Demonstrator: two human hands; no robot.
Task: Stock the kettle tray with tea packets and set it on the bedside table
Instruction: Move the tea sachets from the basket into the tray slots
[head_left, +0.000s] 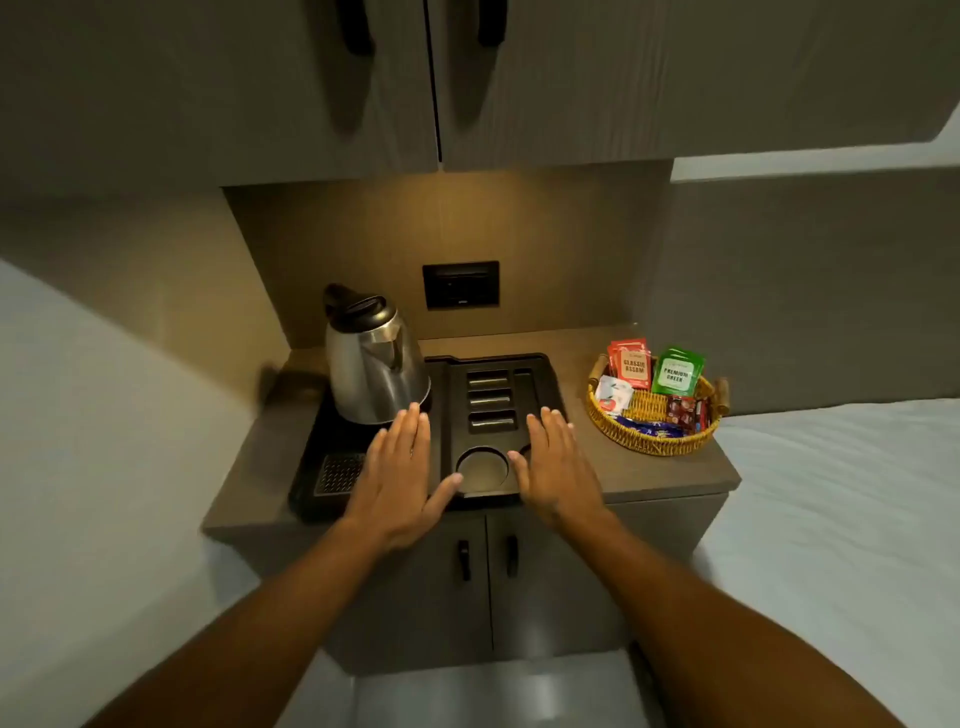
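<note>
My left hand (397, 478) lies flat, fingers spread, fingertips just short of the shiny steel kettle (371, 364). Black plastic kettle tray (543, 376) sits under both palms. Right hand (553, 470) flat and empty too; wicker basket of tea packets (655, 439) is right of its fingers.

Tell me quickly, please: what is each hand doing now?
Left hand: open, flat over the black tray, holding nothing.
Right hand: open, flat over the tray, holding nothing.
</note>
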